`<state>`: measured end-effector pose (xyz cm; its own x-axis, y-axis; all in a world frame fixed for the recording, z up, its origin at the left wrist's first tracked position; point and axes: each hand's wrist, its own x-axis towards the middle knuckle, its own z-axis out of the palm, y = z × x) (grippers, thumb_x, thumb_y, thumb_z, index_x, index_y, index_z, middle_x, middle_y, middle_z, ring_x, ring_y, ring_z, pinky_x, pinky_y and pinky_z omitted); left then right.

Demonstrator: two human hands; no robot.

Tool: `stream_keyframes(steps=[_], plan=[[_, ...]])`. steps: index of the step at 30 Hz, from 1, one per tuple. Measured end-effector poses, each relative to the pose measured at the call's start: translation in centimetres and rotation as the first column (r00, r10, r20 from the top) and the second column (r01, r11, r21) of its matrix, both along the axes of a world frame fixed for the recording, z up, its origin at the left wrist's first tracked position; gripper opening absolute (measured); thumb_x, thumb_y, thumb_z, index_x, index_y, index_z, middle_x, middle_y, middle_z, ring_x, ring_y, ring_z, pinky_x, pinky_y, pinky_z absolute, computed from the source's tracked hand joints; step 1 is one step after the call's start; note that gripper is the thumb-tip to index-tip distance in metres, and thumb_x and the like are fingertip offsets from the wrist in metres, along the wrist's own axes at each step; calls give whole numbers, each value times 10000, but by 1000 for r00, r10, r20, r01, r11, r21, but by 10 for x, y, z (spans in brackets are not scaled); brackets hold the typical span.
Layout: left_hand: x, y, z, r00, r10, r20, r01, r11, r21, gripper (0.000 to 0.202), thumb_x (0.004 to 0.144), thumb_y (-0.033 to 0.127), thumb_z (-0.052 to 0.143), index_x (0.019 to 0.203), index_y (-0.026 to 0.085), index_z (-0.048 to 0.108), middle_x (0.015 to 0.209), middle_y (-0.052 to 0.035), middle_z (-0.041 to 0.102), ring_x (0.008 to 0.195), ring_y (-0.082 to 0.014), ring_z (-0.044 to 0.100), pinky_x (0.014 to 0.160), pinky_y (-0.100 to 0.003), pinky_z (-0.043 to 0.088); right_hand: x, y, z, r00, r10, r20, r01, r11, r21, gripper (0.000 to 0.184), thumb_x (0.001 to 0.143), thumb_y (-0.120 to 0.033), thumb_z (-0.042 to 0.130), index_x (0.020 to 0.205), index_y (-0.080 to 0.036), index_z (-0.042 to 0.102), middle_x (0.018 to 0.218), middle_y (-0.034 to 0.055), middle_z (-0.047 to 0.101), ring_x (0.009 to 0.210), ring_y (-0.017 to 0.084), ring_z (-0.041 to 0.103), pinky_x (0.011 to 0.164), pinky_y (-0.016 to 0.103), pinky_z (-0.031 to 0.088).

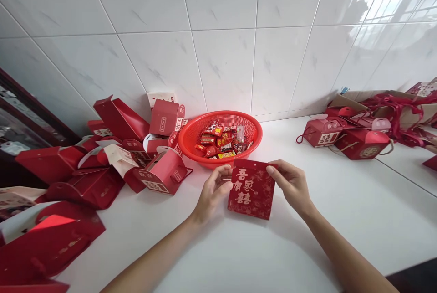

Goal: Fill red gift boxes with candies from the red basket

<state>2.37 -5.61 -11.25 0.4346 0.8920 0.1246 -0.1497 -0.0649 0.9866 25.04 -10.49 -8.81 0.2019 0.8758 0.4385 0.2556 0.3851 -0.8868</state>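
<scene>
In the head view, the red printed packet is over the bench, just in front of the red basket. The left hand grasps its left edge; the right hand pinches its upper right corner. It looks thin, so light, equal pressure from these 2 grips should avoid creases.

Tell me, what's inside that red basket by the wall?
The red basket holds a pile of small wrapped packets, probably sweets, mostly red, with a yellow one near the front and a pale one toward the right. Whatever lies beneath the top layer is covered.
</scene>
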Motion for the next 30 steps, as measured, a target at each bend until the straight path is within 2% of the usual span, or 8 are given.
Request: stream_keyframes(steps=[4, 9, 18, 22, 30], plan=[[6, -2, -11, 996, 52, -72, -57, 996, -75, 526, 754, 393, 797, 1203, 217, 587, 1255, -109, 640, 1228, -286, 580, 1033, -414, 466, 5, 1, 1, 997, -79, -17, 80, 997, 19, 337, 912, -521, 655, 798, -208, 707, 639, 16, 585, 553, 136, 458, 464, 268, 355], [11, -2, -20, 997, 1, -77, -10, 993, -114, 506, 759, 341, 775, 1207, 207, 581, 1278, -121, 651, 1159, -290, 621, 1027, -454, 468, 4, 1, -1, 995, -87, 48, 85, 995, 49, 310, 930, -490, 645, 805, -214, 710, 634, 8, 592, 539, 130, 463, 468, 270, 379], [9, -5, -17, 994, -32, -107, 25, 998, -65, 439, 794, 276, 742, 1206, 222, 601, 1283, -89, 677, 1198, -280, 617, 1039, -417, 459, 2, -1, -2, 989, -80, 124, 70, 994, 86, 279, 958, -455, 620, 828, -229, 720, 677, 22, 662, 569, 153, 527, 519, 288, 441], [10, -6, -17, 993, -34, -116, 27, 997, -65, 449, 801, 275, 736, 1223, 220, 594, 1302, -93, 668, 1185, -281, 621, 1031, -421, 463, 3, -3, -2, 984, -98, 151, 82, 991, 108, 258, 955, -436, 630, 822, -234, 719, 654, 13, 643, 559, 148, 504, 522, 286, 443], [10, -6, -23, 990, -26, -141, 19, 999, -46, 478, 814, 328, 745, 1248, 214, 578, 1341, -109, 635, 1212, -286, 601, 1065, -432, 444, 7, 0, -2, 991, -106, 78, 98, 990, 97, 247, 948, -427, 642, 828, -226, 721, 656, 6, 631, 545, 133, 495, 481, 274, 408]])
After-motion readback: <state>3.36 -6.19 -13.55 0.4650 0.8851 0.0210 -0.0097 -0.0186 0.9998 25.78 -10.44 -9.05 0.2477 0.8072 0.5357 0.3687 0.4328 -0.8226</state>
